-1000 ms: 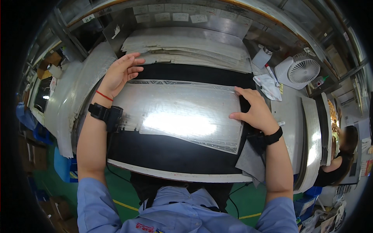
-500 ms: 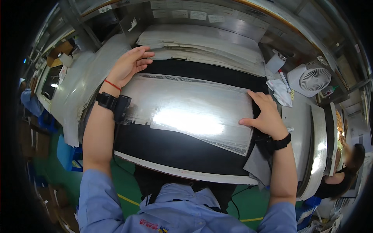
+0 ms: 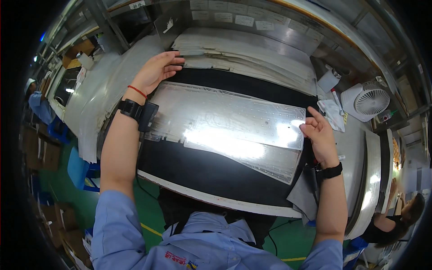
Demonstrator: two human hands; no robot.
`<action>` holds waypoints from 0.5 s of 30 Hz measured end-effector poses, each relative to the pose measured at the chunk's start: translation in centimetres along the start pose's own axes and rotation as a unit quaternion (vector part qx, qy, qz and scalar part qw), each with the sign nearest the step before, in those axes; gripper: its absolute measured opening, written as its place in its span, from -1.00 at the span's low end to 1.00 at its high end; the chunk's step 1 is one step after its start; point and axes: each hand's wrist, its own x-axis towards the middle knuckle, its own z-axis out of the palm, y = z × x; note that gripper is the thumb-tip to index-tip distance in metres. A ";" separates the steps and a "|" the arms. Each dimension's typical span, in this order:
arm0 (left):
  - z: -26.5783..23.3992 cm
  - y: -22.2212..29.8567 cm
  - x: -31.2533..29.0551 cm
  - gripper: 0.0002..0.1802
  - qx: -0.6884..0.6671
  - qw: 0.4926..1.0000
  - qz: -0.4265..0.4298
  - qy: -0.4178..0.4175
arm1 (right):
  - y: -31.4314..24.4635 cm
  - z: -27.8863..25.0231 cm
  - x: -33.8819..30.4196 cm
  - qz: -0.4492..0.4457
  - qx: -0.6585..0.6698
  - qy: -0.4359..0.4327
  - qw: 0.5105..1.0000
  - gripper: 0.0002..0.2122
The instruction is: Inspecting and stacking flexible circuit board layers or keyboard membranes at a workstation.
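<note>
The floor is green, and a workbench with a white front edge stands on it. A black mat covers the middle of the bench. A pile of thin, shiny sheets lies on the mat, spread a bit like a fan. On top is one clear sheet with rounded corners. Bright light shines on it, and its right end looks lifted off the pile.

The right hand pinches that end with the thumb, and its pointing finger sticks out. The left hand is loosely curved with nothing in it, up past the far left corner of the clear sheet. Its fingertips are near a big back stack of sheets; I can't tell if they touch.

On the right are a white fan, a pale bottle and a crumpled white cloth. A grey cloth hangs at the front corner. More sheets lie on the left, above a blue stool. Another person is at the far right.
</note>
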 end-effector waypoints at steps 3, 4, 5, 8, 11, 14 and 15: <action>0.1 0.0 0.0 -0.55 0.009 1.000 0.004 0.010 | 0.3 -0.6 0.4 -0.038 -0.069 0.016 0.997 -0.75; 0.1 -0.1 0.0 -0.54 0.015 1.000 0.007 0.016 | 0.3 -0.7 0.4 -0.042 -0.040 0.024 0.998 -0.77; 0.1 -0.2 -0.1 -0.52 0.020 1.000 0.010 0.022 | 0.4 -0.8 0.6 -0.047 -0.010 0.033 0.998 -0.79; 0.5 -0.1 0.1 -0.46 -0.017 1.000 -0.013 0.012 | 1.0 -1.9 1.1 -0.058 0.029 0.071 0.995 -0.86; 0.0 -0.1 0.0 -0.41 -0.040 0.996 -0.050 -0.064 | 0.4 -1.8 1.0 -0.031 0.052 0.099 0.993 -0.83; 0.8 -0.4 0.1 -0.46 -0.034 0.996 -0.048 -0.069 | 0.9 -2.7 1.3 -0.035 0.076 0.103 0.991 -0.81; 1.8 0.0 -0.5 -0.54 -0.022 0.998 -0.035 -0.052 | 1.0 -2.9 1.4 -0.033 0.086 0.103 0.990 -0.81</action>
